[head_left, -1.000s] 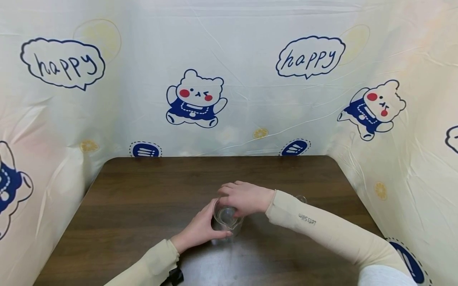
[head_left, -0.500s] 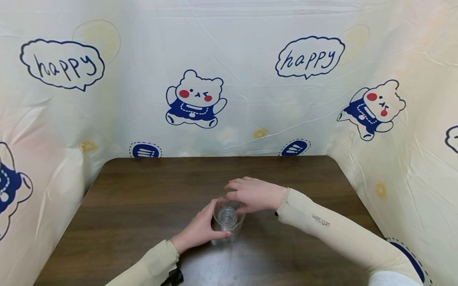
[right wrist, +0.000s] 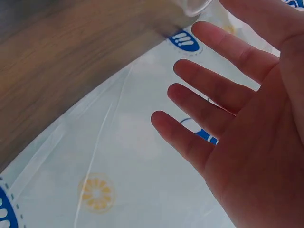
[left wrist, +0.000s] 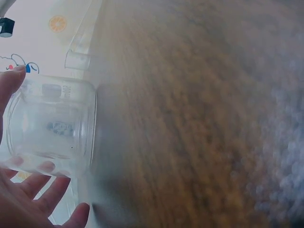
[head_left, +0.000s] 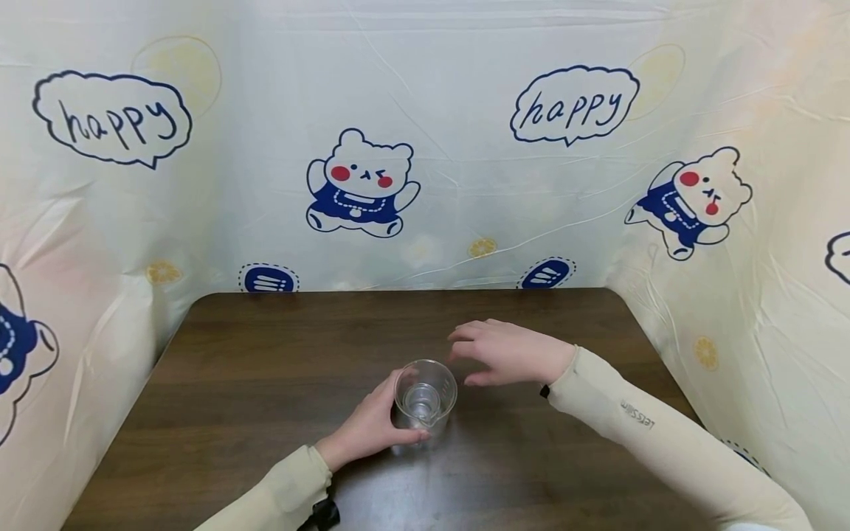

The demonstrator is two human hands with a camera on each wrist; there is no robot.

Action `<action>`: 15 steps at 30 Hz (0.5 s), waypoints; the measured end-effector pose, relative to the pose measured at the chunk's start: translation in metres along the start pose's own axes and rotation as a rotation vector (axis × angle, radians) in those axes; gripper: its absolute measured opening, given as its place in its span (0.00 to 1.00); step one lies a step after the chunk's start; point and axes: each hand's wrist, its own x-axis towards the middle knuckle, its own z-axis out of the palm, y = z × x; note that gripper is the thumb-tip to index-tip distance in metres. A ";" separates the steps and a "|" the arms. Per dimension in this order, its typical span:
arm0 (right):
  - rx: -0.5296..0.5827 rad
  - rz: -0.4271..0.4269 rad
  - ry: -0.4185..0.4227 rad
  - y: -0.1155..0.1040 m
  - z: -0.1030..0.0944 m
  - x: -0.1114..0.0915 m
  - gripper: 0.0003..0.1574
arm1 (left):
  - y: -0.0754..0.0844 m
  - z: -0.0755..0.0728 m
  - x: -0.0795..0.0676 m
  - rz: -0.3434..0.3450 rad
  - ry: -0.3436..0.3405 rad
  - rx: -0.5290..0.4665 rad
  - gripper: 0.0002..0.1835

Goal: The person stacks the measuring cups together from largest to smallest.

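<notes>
My left hand (head_left: pixel 367 426) grips a clear glass beaker (head_left: pixel 449 404) with a spout, thumb on the near side and fingers round the far side. Inside it sits a smaller clear glass vessel (head_left: pixel 422 402), apparently another beaker. The left wrist view shows printing on the outer beaker (left wrist: pixel 76 90), close above the tabletop; whether its base touches is unclear. To the right of the beaker hovers my right hand (head_left: pixel 510 352), apart from it and holding nothing. In the right wrist view, that hand's fingers (right wrist: pixel 213 102) are spread and nearly straight.
A dark brown wooden table (head_left: pixel 265 369) lies under both hands. Another small clear glass vessel (left wrist: pixel 77 60) stands beyond the beaker in the left wrist view. A pale curtain (head_left: pixel 451 147) with bear prints surrounds the table's far edge and sides.
My right hand has come out of the beaker's mouth and moved right, leaving the smaller vessel inside. The left hand keeps its hold on the beaker.
</notes>
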 end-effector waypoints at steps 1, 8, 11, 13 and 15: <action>0.002 0.011 -0.002 0.002 0.000 -0.003 0.19 | 0.000 0.000 0.000 0.001 0.000 0.000 0.55; 0.023 0.062 -0.007 0.014 0.007 -0.024 0.20 | 0.003 -0.001 0.000 -0.007 0.001 -0.009 0.56; 0.030 0.086 -0.012 0.019 0.009 -0.033 0.21 | 0.004 -0.001 0.000 -0.009 -0.001 -0.011 0.56; 0.032 0.101 -0.015 0.022 0.011 -0.039 0.21 | 0.004 -0.001 0.000 -0.013 -0.003 -0.013 0.56; 0.036 0.118 -0.015 0.024 0.012 -0.046 0.21 | 0.004 -0.001 0.000 -0.018 -0.006 -0.013 0.55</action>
